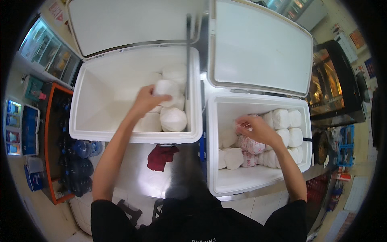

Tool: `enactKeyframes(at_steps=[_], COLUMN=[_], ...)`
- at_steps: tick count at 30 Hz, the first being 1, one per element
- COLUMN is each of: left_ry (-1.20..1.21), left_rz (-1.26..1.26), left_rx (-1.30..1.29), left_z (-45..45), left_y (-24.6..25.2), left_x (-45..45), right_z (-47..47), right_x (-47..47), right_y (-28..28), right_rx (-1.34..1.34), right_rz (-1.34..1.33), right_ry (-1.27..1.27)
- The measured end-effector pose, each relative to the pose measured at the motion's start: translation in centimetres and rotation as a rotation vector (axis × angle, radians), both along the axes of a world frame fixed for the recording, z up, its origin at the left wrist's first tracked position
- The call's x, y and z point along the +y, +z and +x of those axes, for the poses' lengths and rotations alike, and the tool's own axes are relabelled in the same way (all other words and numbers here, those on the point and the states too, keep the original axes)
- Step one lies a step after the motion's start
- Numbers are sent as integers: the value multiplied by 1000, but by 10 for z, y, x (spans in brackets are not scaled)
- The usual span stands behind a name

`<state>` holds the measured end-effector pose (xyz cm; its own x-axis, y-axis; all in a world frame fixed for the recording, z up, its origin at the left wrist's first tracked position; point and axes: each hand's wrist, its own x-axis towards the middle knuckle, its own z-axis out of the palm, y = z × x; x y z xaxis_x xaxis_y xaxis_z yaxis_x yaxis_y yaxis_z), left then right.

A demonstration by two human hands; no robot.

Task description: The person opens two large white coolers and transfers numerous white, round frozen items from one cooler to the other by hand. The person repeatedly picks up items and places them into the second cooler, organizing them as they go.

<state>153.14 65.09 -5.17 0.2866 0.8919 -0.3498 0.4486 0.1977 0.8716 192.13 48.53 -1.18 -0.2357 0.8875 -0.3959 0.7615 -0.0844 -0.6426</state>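
Observation:
My left hand [147, 101] grips a round white paper-wrapped bundle [167, 90] inside the left white cooler box [136, 138]. More white wrapped bundles [173, 119] sit below and behind it, along that box's right side. Over in the right white cooler box [232, 189], my right hand [257, 128] reaches down to bundles in red-printed wrapping [252, 145]. Its fingers are curved at one printed bundle; whether they grip it is unclear. Plain white bundles [281, 119] are stacked to the right of that hand, and others [233, 158] lie to its left.
Both hinged lids, left [133, 22] and right [263, 45], stand raised. A dark red cloth [161, 157] lies on the metal table [130, 169]. Large water bottles [79, 168] stand by an orange-edged shelf [50, 145] at left. A lit glass-fronted oven [331, 84] is at right.

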Motion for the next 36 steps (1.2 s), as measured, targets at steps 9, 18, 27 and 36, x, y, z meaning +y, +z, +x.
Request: enactKeyframes(at_steps=[9,18,27,36], left_ry=[-315,65,5,-445], left_rz=[187,507,352,130], left_rx=[-419,-104,88,310], left_z=[80,22,-49,-34], left_y=[98,88,60,-15], left_x=[-131,-117,-96,-27], right_z=[-62,-26,-1,13], right_x=[-48,-11,25,8], right_y=[59,-90,-311,-333], right_rx=[784,-49,288,-79], right_rz=[41,24,-301,-211], right_ry=[-285,-417,-291,-10])
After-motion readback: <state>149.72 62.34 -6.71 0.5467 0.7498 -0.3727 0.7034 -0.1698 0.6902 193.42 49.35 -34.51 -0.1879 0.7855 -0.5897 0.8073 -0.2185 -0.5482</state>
